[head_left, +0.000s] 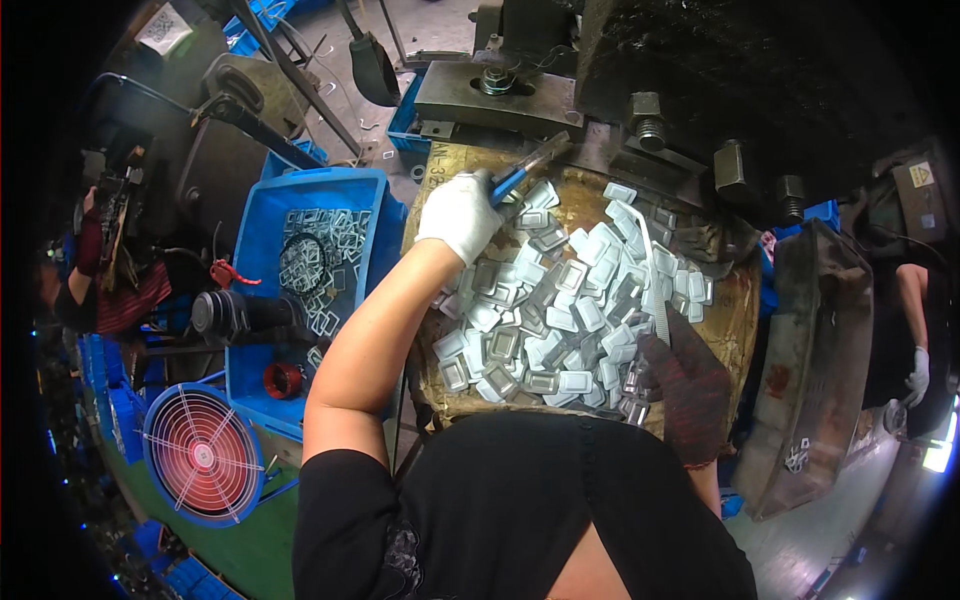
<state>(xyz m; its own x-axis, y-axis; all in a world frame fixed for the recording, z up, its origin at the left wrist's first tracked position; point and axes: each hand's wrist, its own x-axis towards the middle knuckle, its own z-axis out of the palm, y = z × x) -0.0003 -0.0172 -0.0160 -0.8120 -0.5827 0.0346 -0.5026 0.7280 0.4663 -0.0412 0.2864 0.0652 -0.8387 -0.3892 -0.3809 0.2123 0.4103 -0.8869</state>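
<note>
My left hand (460, 215), in a white glove, is closed around a blue-handled brush (520, 178). The brush's flat brownish end points up toward the machine's metal block. My right hand (690, 390), in a dark red and black glove, is at the right side of a pile of small rectangular metal pieces (540, 320). Its fingers close at the lower end of a long pale ribbed strip (655, 280), which slants up across the pile. Several shinier parts (635, 385) lie beside those fingers. The pile covers much of a worn, brownish work surface (735, 320).
A heavy press with bolts (648, 122) borders the far side. At left stands a blue bin (375, 200) of thin metal frames, with a fan (203, 455) below it. A metal trough (800, 380) is at right. Other people's hands show at far left and at far right (917, 375).
</note>
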